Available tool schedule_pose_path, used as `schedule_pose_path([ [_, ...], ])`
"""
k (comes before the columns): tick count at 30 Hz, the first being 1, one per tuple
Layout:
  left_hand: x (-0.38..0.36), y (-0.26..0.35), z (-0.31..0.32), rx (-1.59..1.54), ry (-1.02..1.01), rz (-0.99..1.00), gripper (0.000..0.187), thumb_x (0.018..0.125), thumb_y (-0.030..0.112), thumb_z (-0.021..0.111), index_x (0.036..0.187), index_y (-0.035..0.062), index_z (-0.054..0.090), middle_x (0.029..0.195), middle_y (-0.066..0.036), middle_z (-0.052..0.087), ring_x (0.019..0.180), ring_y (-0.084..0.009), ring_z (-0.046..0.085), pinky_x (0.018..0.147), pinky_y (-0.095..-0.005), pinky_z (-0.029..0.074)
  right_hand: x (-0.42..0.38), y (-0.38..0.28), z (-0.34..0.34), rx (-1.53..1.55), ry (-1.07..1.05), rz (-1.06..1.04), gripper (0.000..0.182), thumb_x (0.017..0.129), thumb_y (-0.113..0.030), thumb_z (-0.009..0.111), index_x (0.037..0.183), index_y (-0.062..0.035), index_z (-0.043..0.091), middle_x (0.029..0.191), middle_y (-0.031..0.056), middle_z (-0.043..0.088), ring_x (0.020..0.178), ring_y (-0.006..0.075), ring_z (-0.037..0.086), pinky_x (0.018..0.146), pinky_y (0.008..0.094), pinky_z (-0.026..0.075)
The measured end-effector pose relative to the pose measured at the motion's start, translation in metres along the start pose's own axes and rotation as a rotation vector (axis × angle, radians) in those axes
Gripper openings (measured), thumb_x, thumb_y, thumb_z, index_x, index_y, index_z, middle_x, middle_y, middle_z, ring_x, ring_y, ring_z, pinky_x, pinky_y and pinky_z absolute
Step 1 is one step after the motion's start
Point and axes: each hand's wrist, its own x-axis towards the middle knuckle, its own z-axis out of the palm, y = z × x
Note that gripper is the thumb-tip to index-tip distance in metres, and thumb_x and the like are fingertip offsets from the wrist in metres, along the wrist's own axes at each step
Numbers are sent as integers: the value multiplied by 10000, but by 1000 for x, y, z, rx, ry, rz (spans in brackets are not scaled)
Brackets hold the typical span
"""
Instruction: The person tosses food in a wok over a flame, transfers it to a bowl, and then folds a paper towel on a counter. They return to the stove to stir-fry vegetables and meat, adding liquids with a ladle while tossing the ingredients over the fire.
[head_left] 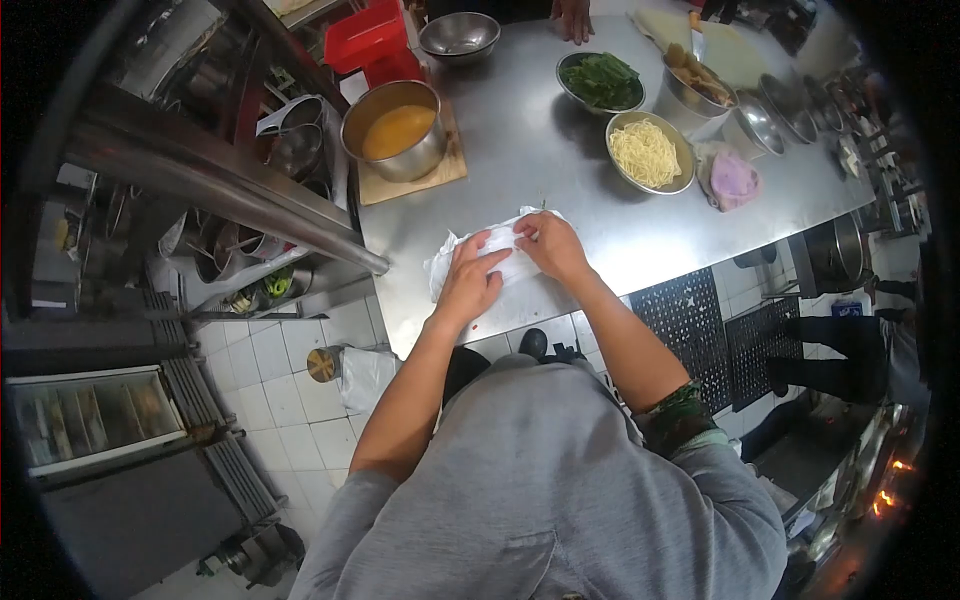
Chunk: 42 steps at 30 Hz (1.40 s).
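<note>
A crumpled white cloth or plastic sheet (440, 262) lies near the front edge of the steel table (520, 120). On its left part rests my left hand (472, 280), fingers apart and pointing away from me. My right hand (550, 245) is on the right part, its fingers bent down and pinched together on the white material. The two hands nearly meet in the middle. Whatever the material may cover cannot be seen.
A pot of orange liquid (400, 130) stands on a wooden board (455, 165) at the back left. Bowls of noodles (650, 155) and greens (602, 82) stand to the right, near a purple bag (735, 180). Another person's hand (575, 18) touches the far edge.
</note>
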Motion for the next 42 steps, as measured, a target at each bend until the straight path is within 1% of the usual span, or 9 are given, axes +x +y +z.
schedule_pose_path([
  [7, -1, -5, 2, -34, 8, 14, 456, 816, 67, 658, 1264, 133, 702, 1435, -196, 486, 1294, -374, 475, 1124, -449, 383, -11, 10, -6, 110, -31, -70, 161, 819, -77, 710, 979, -79, 726, 992, 127, 648, 856, 277, 675, 808, 389, 541],
  [10, 0, -1, -1, -33, 6, 10, 465, 819, 66, 649, 1275, 145, 699, 1437, -197, 483, 1292, -373, 476, 1123, -448, 384, -19, 9, -10, 106, -36, -169, 173, 831, -31, 717, 1001, -58, 729, 1028, 99, 636, 808, 228, 665, 757, 342, 542],
  [18, 0, 1, 5, 54, 16, 19, 474, 816, 55, 633, 1274, 156, 701, 1445, -186, 482, 1273, -374, 486, 1118, -445, 390, -20, 2, -4, 31, 17, -130, 171, 815, -46, 735, 986, -53, 728, 1021, 99, 637, 789, 225, 668, 741, 342, 536],
  [24, 10, -2, 9, -34, 83, -55, 280, 843, 108, 687, 1114, 127, 753, 1342, -189, 560, 1210, -375, 548, 1066, -441, 423, -19, 3, -5, 55, 13, -91, 162, 809, -53, 732, 969, -66, 724, 997, 106, 631, 794, 234, 682, 761, 366, 544],
  [27, 23, 4, 8, 43, 96, -87, 170, 847, 132, 711, 1010, 116, 756, 1241, -171, 605, 1163, -372, 576, 1028, -441, 442, -18, 4, -5, 71, 10, -85, 160, 808, -58, 724, 968, -72, 723, 1000, 109, 632, 805, 238, 693, 777, 379, 547],
  [30, 33, 17, 11, 102, 61, -144, 117, 831, 125, 723, 946, 111, 741, 1165, -151, 619, 1141, -370, 579, 996, -441, 460, -17, 5, -5, 66, 9, -78, 169, 803, -63, 719, 972, -72, 725, 1010, 110, 637, 819, 239, 697, 783, 382, 548],
  [36, 45, 23, 12, 233, 7, -92, 97, 812, 116, 733, 906, 92, 723, 1121, -144, 615, 1093, -357, 599, 967, -426, 483, -17, 7, -4, 82, 14, -81, 183, 799, -71, 721, 981, -79, 729, 1025, 100, 643, 837, 241, 696, 795, 383, 550],
  [39, 44, -4, 21, 124, 85, 0, 104, 836, 119, 726, 921, 61, 715, 1144, -144, 618, 1062, -331, 621, 963, -405, 491, -16, 12, -3, 104, 19, -93, 187, 798, -78, 731, 985, -81, 729, 1031, 95, 644, 840, 245, 694, 801, 382, 549],
  [42, 40, -8, 9, -240, 67, -136, 131, 886, 143, 707, 955, 32, 712, 1177, -144, 633, 1039, -293, 638, 950, -369, 495, -17, 14, -3, 132, 17, -77, 190, 796, -86, 743, 985, -80, 728, 1033, 93, 645, 840, 248, 691, 807, 380, 549],
])
